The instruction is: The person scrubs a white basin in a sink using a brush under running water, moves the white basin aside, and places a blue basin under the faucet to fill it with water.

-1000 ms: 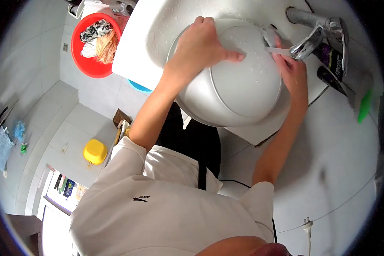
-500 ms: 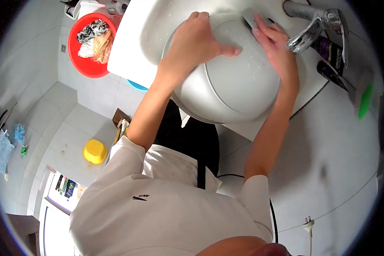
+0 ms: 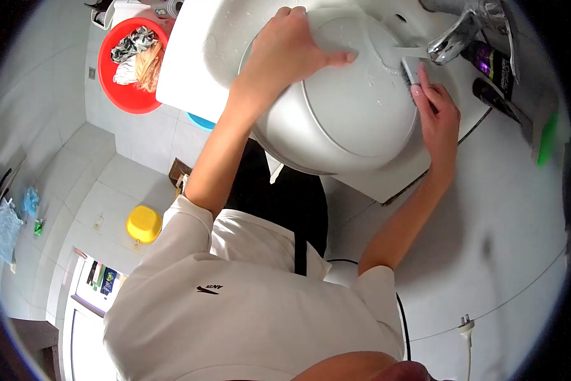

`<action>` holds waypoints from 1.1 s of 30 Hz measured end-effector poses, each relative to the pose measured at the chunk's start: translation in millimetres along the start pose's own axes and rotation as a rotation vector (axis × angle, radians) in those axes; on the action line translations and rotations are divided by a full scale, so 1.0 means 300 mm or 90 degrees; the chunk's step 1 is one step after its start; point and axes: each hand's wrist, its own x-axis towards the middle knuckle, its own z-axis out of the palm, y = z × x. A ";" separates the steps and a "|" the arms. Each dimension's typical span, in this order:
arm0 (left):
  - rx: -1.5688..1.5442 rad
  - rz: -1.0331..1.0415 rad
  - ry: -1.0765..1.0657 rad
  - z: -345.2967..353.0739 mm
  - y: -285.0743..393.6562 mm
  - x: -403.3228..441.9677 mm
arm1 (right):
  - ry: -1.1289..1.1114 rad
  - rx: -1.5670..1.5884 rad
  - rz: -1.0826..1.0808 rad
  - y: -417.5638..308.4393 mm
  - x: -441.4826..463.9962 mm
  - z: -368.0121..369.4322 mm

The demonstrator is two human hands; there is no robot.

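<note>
A round white basin-like vessel point(image 3: 355, 120) leans in the white sink point(image 3: 187, 70), its wet, pale surface dotted with droplets. My left hand point(image 3: 285, 54) grips its left side, fingers curled toward the far edge and thumb stretched across the surface. At the vessel's right edge, my right hand point(image 3: 439, 114) holds a small scrub brush point(image 3: 413, 68) with a pale back; dark bristles face the vessel. Above the brush projects the chrome faucet point(image 3: 453, 41). The palm side of my left hand is hidden.
Dark bottles point(image 3: 491, 66) stand right of the faucet. A red basin point(image 3: 111, 82) with clothes sits at upper left, and part of a blue basin point(image 3: 201, 120) shows below the sink edge. A yellow container point(image 3: 144, 223) is at left; a plug point(image 3: 466, 327) hangs lower right.
My right hand has moved with the brush from the vessel's far side down and right to its right edge. My left hand keeps its grip. The view has shifted slightly.
</note>
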 end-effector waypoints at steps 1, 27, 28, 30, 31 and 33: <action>0.001 0.002 0.000 -0.012 0.015 -0.002 | 0.002 0.000 0.001 -0.013 -0.002 -0.003; 0.003 -0.026 -0.027 -0.025 0.033 -0.010 | -0.091 -0.138 0.006 -0.100 -0.020 0.006; 0.002 -0.025 -0.028 -0.020 0.033 -0.010 | -0.091 -0.139 0.007 -0.099 -0.026 0.001; 0.019 -0.027 -0.022 -0.020 0.016 0.001 | -0.104 -0.116 0.024 -0.104 -0.032 0.006; 0.020 -0.027 -0.024 -0.021 0.015 0.000 | -0.104 -0.114 0.025 -0.119 -0.072 -0.011; -0.021 -0.049 -0.010 -0.015 0.014 -0.002 | -0.177 -0.077 0.099 -0.152 -0.179 -0.060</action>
